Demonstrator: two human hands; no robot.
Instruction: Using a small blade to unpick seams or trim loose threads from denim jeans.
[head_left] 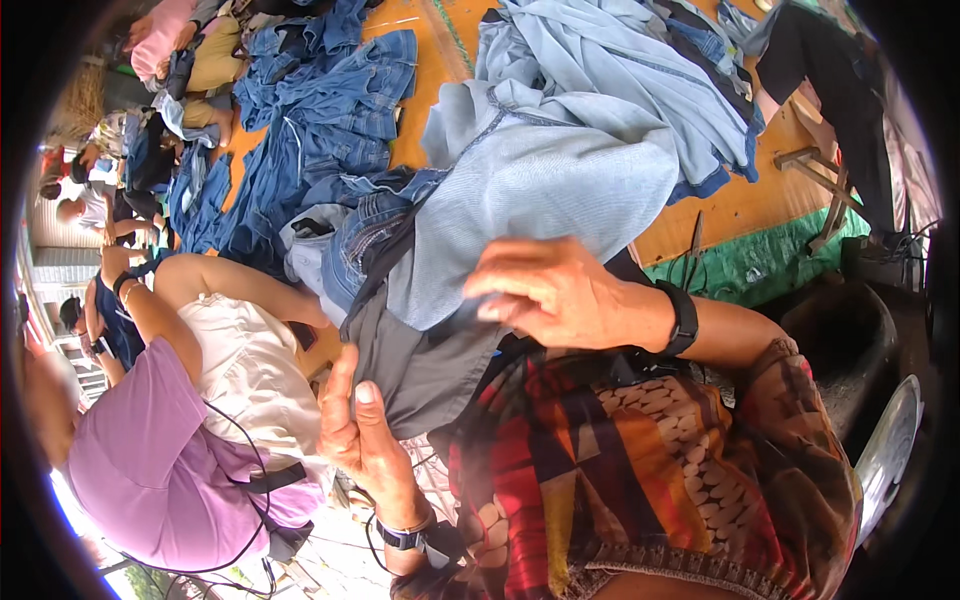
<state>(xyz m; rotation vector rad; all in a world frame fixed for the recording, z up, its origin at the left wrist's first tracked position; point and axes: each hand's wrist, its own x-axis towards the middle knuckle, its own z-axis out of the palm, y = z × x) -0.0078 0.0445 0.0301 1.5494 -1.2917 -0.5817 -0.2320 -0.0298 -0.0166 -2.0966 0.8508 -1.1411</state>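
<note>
A light blue denim garment [540, 180] lies turned partly inside out across my lap and the table's near side. Its dark grey pocket lining [415, 370] hangs toward me, next to a darker blue waistband part [370, 240]. My left hand [370, 430] is at the lining's left edge, fingers stretched out and thumb up. Just above the garment is my right hand [560, 290], its fingers slightly bent and blurred, with nothing visible between them. Whether its fingertips touch the cloth is unclear. A dark watch-like band circles each wrist.
Piles of dark blue jeans [320, 120] and pale denim [610, 70] cover much of the orange table [690, 230]. Dark scissors [695, 250] lie near the green sheet [760, 260] at the right. A person in purple [170, 450] sits close at my left; others are beyond.
</note>
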